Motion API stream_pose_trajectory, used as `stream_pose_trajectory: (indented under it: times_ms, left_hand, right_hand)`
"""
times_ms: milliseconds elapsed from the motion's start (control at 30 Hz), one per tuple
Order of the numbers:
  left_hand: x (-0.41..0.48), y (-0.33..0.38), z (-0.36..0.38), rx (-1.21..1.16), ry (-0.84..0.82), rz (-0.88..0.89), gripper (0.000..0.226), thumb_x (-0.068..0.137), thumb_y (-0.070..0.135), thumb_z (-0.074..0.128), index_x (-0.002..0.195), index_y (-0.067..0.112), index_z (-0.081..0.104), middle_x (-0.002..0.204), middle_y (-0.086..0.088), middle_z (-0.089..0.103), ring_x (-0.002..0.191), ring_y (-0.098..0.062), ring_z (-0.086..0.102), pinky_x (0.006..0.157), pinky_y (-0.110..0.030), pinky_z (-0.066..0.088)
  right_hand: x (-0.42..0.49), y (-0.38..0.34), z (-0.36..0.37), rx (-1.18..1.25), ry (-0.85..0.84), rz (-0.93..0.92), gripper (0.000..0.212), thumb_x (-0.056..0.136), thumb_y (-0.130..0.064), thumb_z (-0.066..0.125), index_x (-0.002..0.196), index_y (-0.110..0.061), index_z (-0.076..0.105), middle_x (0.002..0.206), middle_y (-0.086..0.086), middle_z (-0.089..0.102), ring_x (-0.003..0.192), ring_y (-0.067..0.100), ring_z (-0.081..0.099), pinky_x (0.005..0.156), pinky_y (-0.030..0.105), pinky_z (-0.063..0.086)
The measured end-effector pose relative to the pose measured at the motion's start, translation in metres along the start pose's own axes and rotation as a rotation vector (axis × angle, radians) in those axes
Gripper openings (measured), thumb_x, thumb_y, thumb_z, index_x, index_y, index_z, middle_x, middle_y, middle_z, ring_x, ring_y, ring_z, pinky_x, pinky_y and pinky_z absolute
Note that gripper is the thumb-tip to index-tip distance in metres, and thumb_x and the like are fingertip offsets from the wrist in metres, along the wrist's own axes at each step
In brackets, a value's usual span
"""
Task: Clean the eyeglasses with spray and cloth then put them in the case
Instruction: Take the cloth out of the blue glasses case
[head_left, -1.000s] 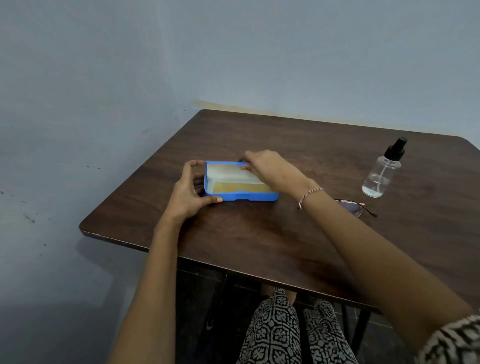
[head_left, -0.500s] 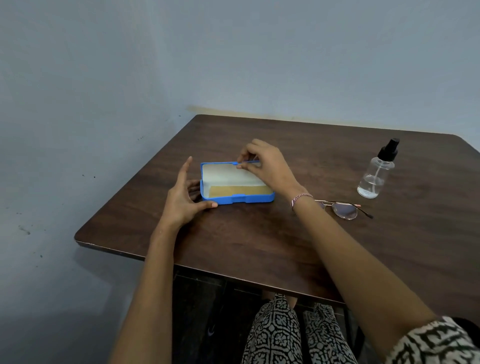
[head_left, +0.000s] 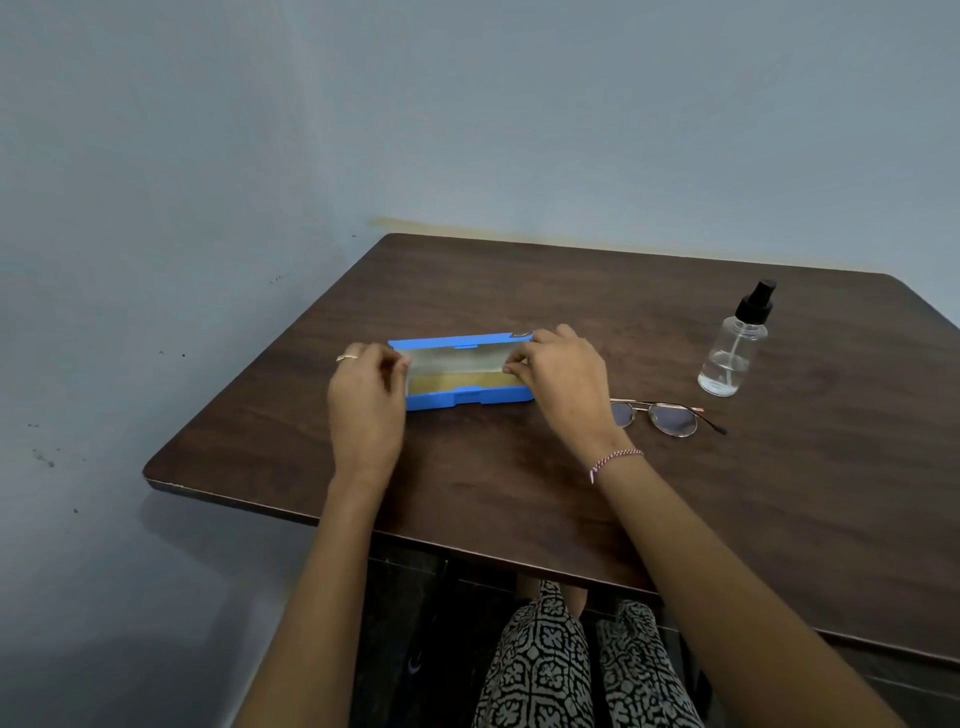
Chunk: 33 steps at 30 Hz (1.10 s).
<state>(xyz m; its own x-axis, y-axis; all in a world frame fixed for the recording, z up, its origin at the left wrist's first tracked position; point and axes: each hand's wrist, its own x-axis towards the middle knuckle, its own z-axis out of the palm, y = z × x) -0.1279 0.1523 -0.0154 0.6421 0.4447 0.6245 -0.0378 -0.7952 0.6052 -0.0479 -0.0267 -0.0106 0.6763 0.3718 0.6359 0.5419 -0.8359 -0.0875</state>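
An open blue glasses case (head_left: 467, 399) with a tan lining lies on the dark wooden table (head_left: 519, 499). A pale cloth (head_left: 454, 359) is stretched over the case's back half. My left hand (head_left: 366, 410) pinches the cloth's left end, and my right hand (head_left: 566, 384) pinches its right end. Thin metal-framed eyeglasses (head_left: 672, 418) lie on the table just right of my right wrist, partly hidden by it. A clear spray bottle (head_left: 732, 353) with a black nozzle stands upright farther right.
The table stands in a corner, with grey-blue walls behind it and to its left. Its front edge runs just above my knees in patterned trousers (head_left: 571, 670). Bare tabletop lies in front of the case and behind it.
My left hand went from bracing the case's left wall to pinching the cloth's left end. My right hand shifted from the lid edge to the cloth's right end. The case's lid has swung further back.
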Motion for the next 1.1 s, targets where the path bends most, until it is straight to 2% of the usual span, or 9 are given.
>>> stream_pose_trajectory:
  times_ms: [133,233,333,400,500,667,833,1000,1100]
  left_hand:
    - [0.009,0.013,0.013,0.342,-0.191,0.091,0.013,0.088,0.002,0.052,0.084,0.004,0.064,0.089,-0.011,0.057,0.078,-0.025,0.056,0.064,-0.032,0.04]
    - [0.014,0.023,0.016,0.621,-0.396,0.139,0.015,0.084,-0.005,0.047,0.086,0.006,0.057,0.095,-0.013,0.057,0.087,-0.031,0.059,0.065,-0.034,0.04]
    - [0.017,0.024,0.02,0.725,-0.468,0.142,0.017,0.085,-0.005,0.05,0.094,0.007,0.059,0.101,-0.011,0.062,0.094,-0.029,0.06,0.072,-0.034,0.045]
    - [0.019,0.024,0.022,0.774,-0.505,0.153,0.018,0.086,-0.003,0.052,0.097,0.009,0.06,0.104,-0.009,0.063,0.097,-0.027,0.06,0.074,-0.032,0.045]
    - [0.027,0.027,0.026,0.812,-0.56,0.153,0.02,0.085,-0.003,0.055,0.099,0.01,0.06,0.107,-0.009,0.063,0.1,-0.025,0.06,0.073,-0.029,0.043]
    - [0.038,0.028,0.028,0.818,-0.63,0.15,0.025,0.083,-0.003,0.059,0.105,0.009,0.06,0.113,-0.011,0.06,0.104,-0.026,0.059,0.08,-0.031,0.048]
    - [0.044,0.027,0.03,0.796,-0.646,0.132,0.029,0.082,-0.004,0.06,0.11,0.005,0.059,0.116,-0.014,0.059,0.108,-0.029,0.058,0.083,-0.034,0.048]
    - [0.045,0.022,0.031,0.744,-0.635,0.121,0.021,0.083,-0.009,0.055,0.099,0.003,0.06,0.109,-0.014,0.06,0.099,-0.029,0.059,0.073,-0.032,0.044]
    - [0.042,0.015,0.031,0.685,-0.577,0.19,0.016,0.086,-0.006,0.05,0.094,0.005,0.059,0.099,-0.012,0.06,0.09,-0.028,0.058,0.065,-0.031,0.038]
  right_hand:
    - [0.001,-0.004,0.004,-0.25,-0.244,0.047,0.015,0.082,-0.024,0.068,0.072,-0.013,0.066,0.076,0.002,0.061,0.078,0.021,0.055,0.055,0.029,0.029]
    - [0.005,-0.015,-0.002,-0.447,-0.365,0.149,0.029,0.065,-0.023,0.08,0.056,-0.024,0.053,0.062,-0.007,0.059,0.068,0.012,0.056,0.047,0.025,0.025]
    - [0.012,-0.014,0.005,-0.35,-0.384,0.142,0.017,0.082,-0.008,0.065,0.074,-0.019,0.055,0.086,0.001,0.066,0.089,0.02,0.055,0.056,0.027,0.034]
    - [0.018,-0.016,0.003,-0.32,-0.408,0.169,0.017,0.081,0.0,0.06,0.09,-0.014,0.062,0.098,0.005,0.065,0.098,0.023,0.054,0.063,0.029,0.037]
    - [0.026,-0.019,0.001,-0.288,-0.433,0.194,0.028,0.078,0.006,0.058,0.1,-0.011,0.062,0.105,0.007,0.063,0.101,0.025,0.057,0.066,0.028,0.037]
    - [0.038,-0.02,0.0,-0.261,-0.446,0.223,0.025,0.079,0.009,0.054,0.09,-0.012,0.063,0.099,0.005,0.065,0.091,0.023,0.063,0.061,0.027,0.035]
    - [0.041,-0.017,0.006,-0.243,-0.447,0.241,0.022,0.082,0.003,0.057,0.097,-0.011,0.064,0.103,0.005,0.065,0.097,0.025,0.063,0.063,0.026,0.036]
    - [0.035,-0.014,0.01,-0.223,-0.406,0.242,0.023,0.081,0.007,0.057,0.097,-0.008,0.064,0.101,0.008,0.065,0.095,0.027,0.062,0.063,0.029,0.037]
    - [0.033,-0.01,0.011,-0.252,-0.388,0.232,0.019,0.084,0.002,0.058,0.099,-0.008,0.064,0.101,0.008,0.065,0.095,0.026,0.061,0.063,0.03,0.038]
